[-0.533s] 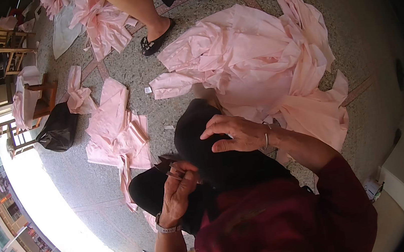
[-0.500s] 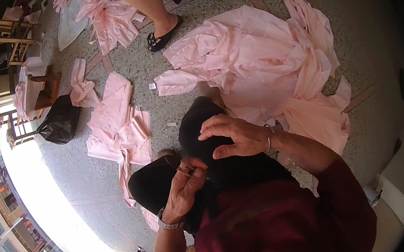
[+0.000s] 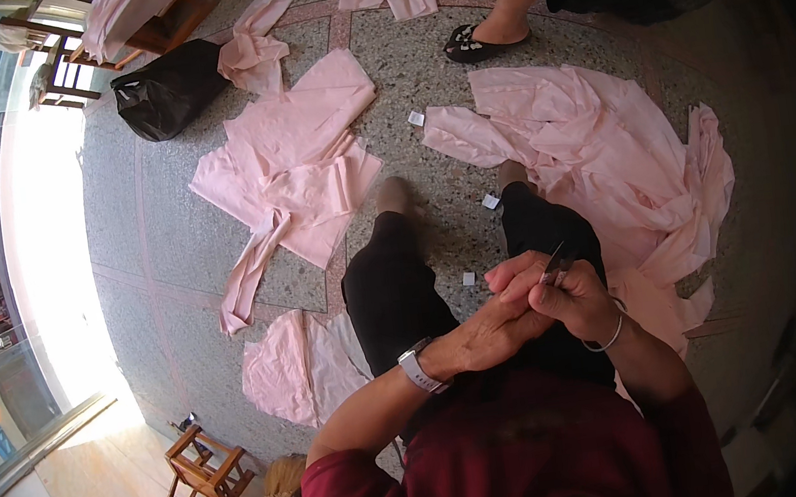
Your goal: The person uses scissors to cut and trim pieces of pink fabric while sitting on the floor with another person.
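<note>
My left hand (image 3: 488, 337) and my right hand (image 3: 573, 297) meet over my black-trousered knees. A small metal tool (image 3: 554, 259), probably snips, pokes up from the fingers of my right hand. My left fingers are closed in against the right hand; what they hold is hidden. A large heap of pink fabric (image 3: 583, 136) lies at my right foot. Folded pink pieces (image 3: 276, 144) spread out ahead on the left, and another pink piece (image 3: 273, 363) is beside my left leg. Small white tags (image 3: 468, 279) lie on the speckled floor.
Another person's leg and foot (image 3: 500, 27) are at the upper right. A black bag (image 3: 161, 99) sits near wooden chairs (image 3: 176, 17) at the upper left. A small wooden chair (image 3: 197, 472) and a broom (image 3: 279, 492) are at the lower left, beside a bright doorway.
My hands have come together, and the tool, earlier in my left hand, now shows at my right hand. My legs are more upright and apart, and the view has turned, shifting the scene.
</note>
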A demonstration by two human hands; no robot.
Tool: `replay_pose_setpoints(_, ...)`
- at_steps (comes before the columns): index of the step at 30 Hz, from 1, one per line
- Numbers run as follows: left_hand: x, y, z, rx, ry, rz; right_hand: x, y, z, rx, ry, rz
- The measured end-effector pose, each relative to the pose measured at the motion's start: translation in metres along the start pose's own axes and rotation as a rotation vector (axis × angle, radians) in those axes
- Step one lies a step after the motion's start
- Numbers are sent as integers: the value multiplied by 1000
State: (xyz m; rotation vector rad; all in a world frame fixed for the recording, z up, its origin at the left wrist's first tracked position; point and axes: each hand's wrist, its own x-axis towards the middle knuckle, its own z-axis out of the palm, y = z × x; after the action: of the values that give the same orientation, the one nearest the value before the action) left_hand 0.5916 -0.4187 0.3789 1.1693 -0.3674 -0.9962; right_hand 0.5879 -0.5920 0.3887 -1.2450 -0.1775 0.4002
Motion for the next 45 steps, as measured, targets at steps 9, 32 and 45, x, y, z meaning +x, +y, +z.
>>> replay_pose_setpoints(9, -34, 7, -45, 275, 131, -59, 31, -14, -11, 392, 253, -6)
replay_pose_setpoints(32, -176, 63, -88, 790, 654, -161, -109, -50, -115, 162, 982, 27)
replay_pose_setpoints(45, -196, 7, -80, 985, 798, -120, -114, -13, -82, -448, 801, 275)
